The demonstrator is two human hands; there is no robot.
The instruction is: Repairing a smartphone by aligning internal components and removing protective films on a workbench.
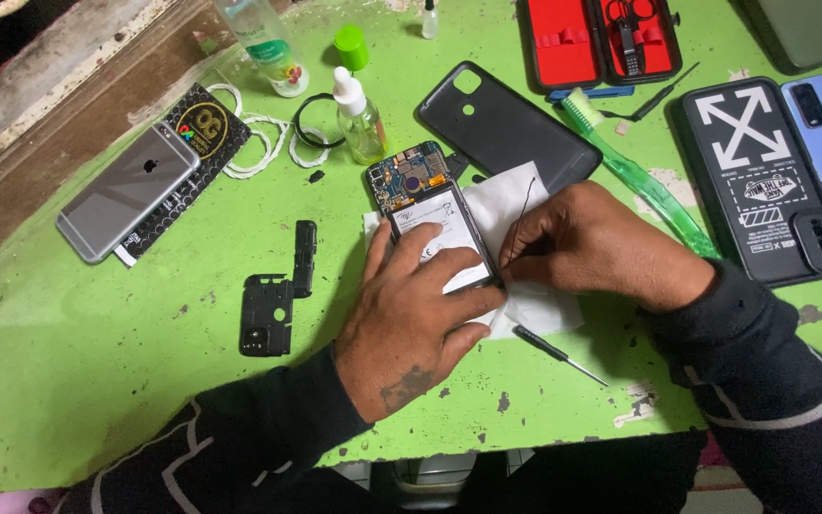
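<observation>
A: How does the opened phone (433, 221) look?

B: Back off, circuit board bare at its top end, battery showing. It lies on a white cloth (511, 205) on the green worktop (68, 362).

A: And the hands?

B: The left hand (418, 305) presses flat on it, fingers spread, closed on nothing. The right hand (587, 243) pinches a thin black tool (522, 211) at its edge.

A: Counts?

B: One opened phone, one back cover (506, 124), one screwdriver (557, 353), one black inner frame (276, 303), two dropper bottles.
</observation>
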